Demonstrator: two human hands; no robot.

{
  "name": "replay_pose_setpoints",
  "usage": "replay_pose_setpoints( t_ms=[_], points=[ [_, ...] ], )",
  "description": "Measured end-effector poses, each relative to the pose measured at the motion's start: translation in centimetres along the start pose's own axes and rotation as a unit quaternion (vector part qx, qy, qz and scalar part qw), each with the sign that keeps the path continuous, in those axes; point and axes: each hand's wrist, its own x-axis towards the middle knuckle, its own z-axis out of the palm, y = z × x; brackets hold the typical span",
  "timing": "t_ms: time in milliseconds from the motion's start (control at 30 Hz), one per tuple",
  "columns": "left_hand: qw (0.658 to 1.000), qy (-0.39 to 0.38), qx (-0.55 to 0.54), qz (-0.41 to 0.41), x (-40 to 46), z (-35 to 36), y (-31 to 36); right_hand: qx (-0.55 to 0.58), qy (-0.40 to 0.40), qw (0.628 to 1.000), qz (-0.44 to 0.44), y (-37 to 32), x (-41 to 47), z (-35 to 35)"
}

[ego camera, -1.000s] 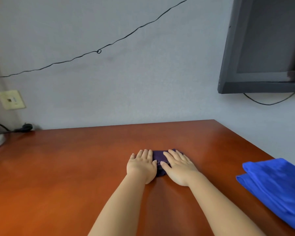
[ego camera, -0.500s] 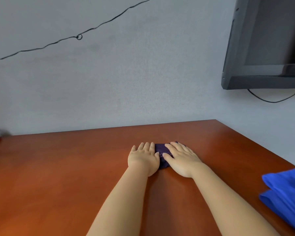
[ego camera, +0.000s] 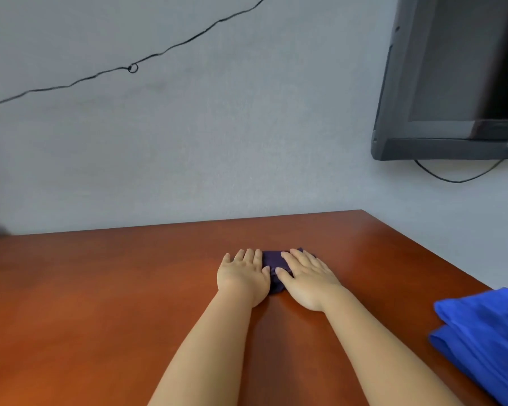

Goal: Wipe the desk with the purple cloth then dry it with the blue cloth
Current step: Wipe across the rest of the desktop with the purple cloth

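From the head view, both my hands lie flat on the bench (ego camera: 106,303), palms down, side by side near its far middle. My left hand (ego camera: 242,278) has its fingers straight and close together, and its thumb side rests on the left edge of the purple cloth (ego camera: 272,260). My right hand (ego camera: 307,276) is spread over the right part of that cloth, fingers straight and pointing away from me. So neither grip is curled round anything: both are wide and flat, pressing the cloth down onto the wood. Only a dark strip of the purple cloth shows between and just beyond my fingers; the rest is hidden under my palms.

The blue cloth (ego camera: 487,338) lies folded at the right edge of the bench, well apart from my hands, partly cut off by the frame. There are no containers in view.

On the grey wall behind, a thin black wire (ego camera: 132,67) runs slantwise, and a dark monitor (ego camera: 452,83) hangs at the upper right with a cable looping below it.

Compared with half a second ago, my hands and the purple cloth sit in almost the same spot on the bench and keep the same flat pose. More of the blue cloth shows at the right now.
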Motion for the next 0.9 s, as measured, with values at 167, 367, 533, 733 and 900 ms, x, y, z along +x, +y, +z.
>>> replay_pose_setpoints(
  t_ms=[167, 367, 533, 733, 900],
  points=[
    [1.000, -0.010, 0.017, 0.002, -4.8, 0.0, 1.2, 0.003, -0.008, 1.000, 0.000, -0.4, -4.8, 0.2],
    [1.000, -0.017, 0.008, 0.001, -8.4, 0.3, 2.0, 0.001, -0.014, 1.000, 0.000, -0.7, -8.5, 0.3],
    [1.000, -0.014, -0.004, 0.004, -8.0, 0.3, 1.9, 0.002, -0.012, 1.000, -0.001, -0.7, -8.3, 0.3],
    [1.000, -0.005, -0.024, 0.012, -4.6, 0.4, 1.4, 0.001, -0.001, 1.000, 0.002, -0.1, -5.0, 0.1],
    [0.999, -0.001, -0.030, 0.015, -0.6, 0.4, 0.8, -0.002, 0.007, 1.000, 0.004, 0.6, -1.3, -0.1]
  ],
)
